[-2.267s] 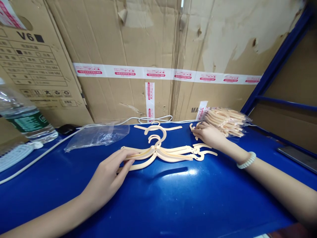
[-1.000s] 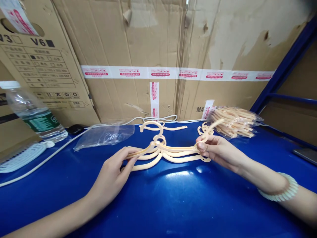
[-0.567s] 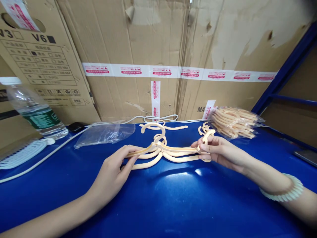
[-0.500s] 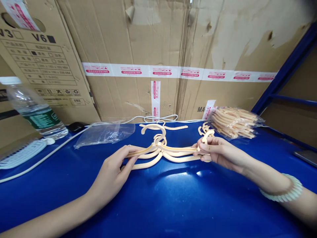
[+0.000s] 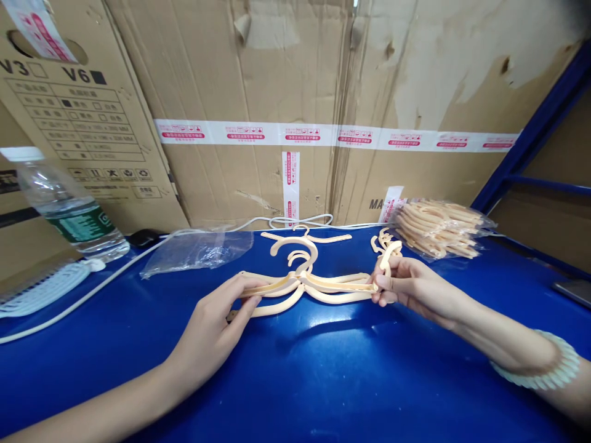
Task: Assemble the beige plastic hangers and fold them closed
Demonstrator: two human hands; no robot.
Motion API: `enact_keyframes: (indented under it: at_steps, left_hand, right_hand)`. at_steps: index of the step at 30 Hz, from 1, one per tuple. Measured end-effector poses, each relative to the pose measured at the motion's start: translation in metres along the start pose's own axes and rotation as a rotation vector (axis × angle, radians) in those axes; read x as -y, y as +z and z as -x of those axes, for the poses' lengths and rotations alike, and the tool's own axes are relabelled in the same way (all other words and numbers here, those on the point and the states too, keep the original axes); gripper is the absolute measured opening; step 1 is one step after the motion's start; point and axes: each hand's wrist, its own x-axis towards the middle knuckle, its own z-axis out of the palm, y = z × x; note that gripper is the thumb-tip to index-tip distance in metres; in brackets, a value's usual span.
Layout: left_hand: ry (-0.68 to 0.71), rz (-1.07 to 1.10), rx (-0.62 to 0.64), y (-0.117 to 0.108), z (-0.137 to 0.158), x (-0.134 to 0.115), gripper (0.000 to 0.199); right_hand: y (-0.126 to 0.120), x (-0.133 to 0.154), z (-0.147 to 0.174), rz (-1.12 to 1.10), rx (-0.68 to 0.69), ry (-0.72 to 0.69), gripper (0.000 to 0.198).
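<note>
A cream-coloured clothes hanger (image 5: 337, 285) is held up in front of me, its hook pointing up and away. My left hand (image 5: 221, 317) pinches the left arm of it between thumb and fingers. At the other end, my right hand (image 5: 404, 284) closes on the tip of the right arm, with a short curved cream piece (image 5: 390, 253) also rising from its fingers. Just below and behind lie more cream hangers (image 5: 281, 306) on the blue table (image 5: 332, 375), partly covered by the held one and by my hands.
A single hanger (image 5: 323, 239) lies farther back. Small curved pieces (image 5: 382, 239) and a bagged hanger stack (image 5: 438, 227) sit back right. To the left are a plastic bag (image 5: 194, 252), a white cable (image 5: 138, 255), a water bottle (image 5: 78, 212) and a hairbrush (image 5: 46, 286). Cardboard (image 5: 258, 80) stands behind.
The held hanger has moved slightly right and down, its hook now lower. Both hands keep their grip, and the right one has moved a little with the hanger's end.
</note>
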Motion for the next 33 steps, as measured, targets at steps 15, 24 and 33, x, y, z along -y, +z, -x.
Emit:
enact_keyframes:
  at_steps: [15, 24, 33]
  left_hand:
    - [0.029, -0.015, 0.016, 0.002, 0.006, 0.003, 0.021]
    - [0.028, -0.091, 0.064, -0.008, -0.001, 0.007, 0.022]
    - [0.421, -0.445, 0.149, -0.03, -0.009, 0.004, 0.014]
  right_hand:
    - [0.006, -0.004, 0.005, 0.2, -0.164, -0.207, 0.042]
    - [-0.007, 0.007, -0.002, -0.129, -0.088, -0.264, 0.019]
    - [-0.082, 0.035, -0.004, 0.491, 0.022, -0.305, 0.021]
